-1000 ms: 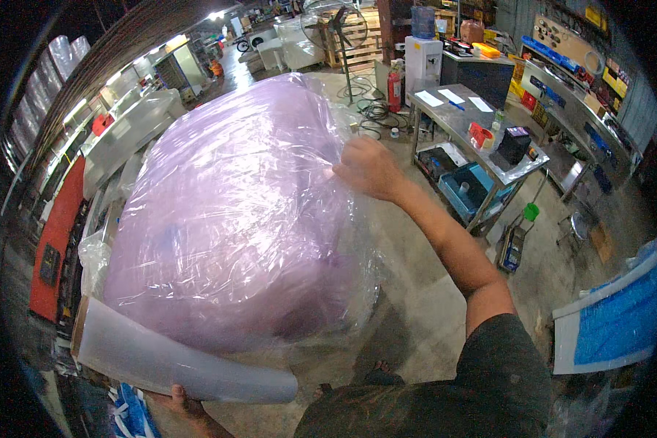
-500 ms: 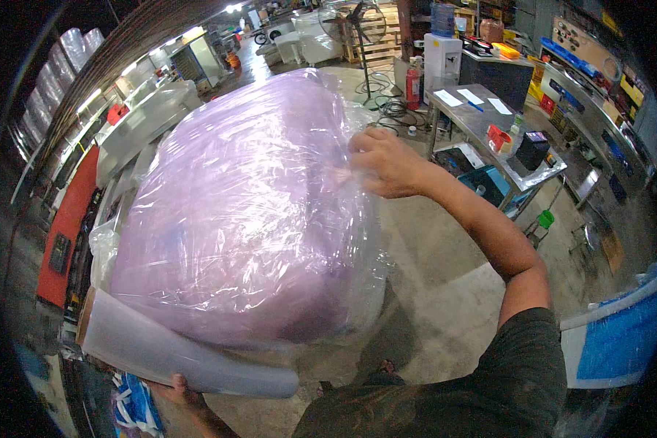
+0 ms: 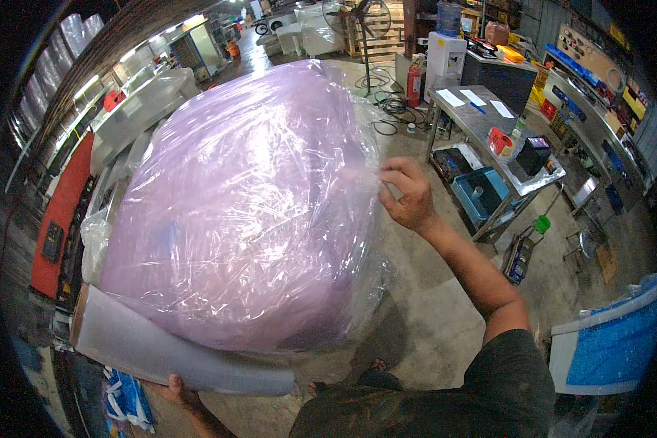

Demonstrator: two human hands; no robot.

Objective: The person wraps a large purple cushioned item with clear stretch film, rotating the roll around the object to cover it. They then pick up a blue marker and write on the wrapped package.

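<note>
A large, bulky bundle (image 3: pixel 226 197) stands in front of me, pinkish-purple under shiny, wrinkled layers of clear plastic film. Close to its near left corner is a thick roll of stretch film (image 3: pixel 182 350), lying slantwise on my left hand (image 3: pixel 174 390). That hand grips the roll from below, the thumb showing at its lower edge. At the bundle's right side, my right hand (image 3: pixel 410 197) has its fingers bent in a pinch at the loose edge of the plastic film (image 3: pixel 369 164). How much film sits between the fingertips is hard to make out.
On the right stands a metal table (image 3: pixel 482 120) with papers, red tape and a black box. Behind it are a red fire extinguisher (image 3: pixel 415 82), a water dispenser (image 3: pixel 444 58) and cables (image 3: pixel 394 109) on the floor. A standing fan (image 3: pixel 359 29) is farther back. Blue-white wrapped material (image 3: pixel 613 339) lies lower right.
My right hand has moved right and slightly down, from over the bundle's right edge to just outside it. My left hand and the roll have barely shifted.
</note>
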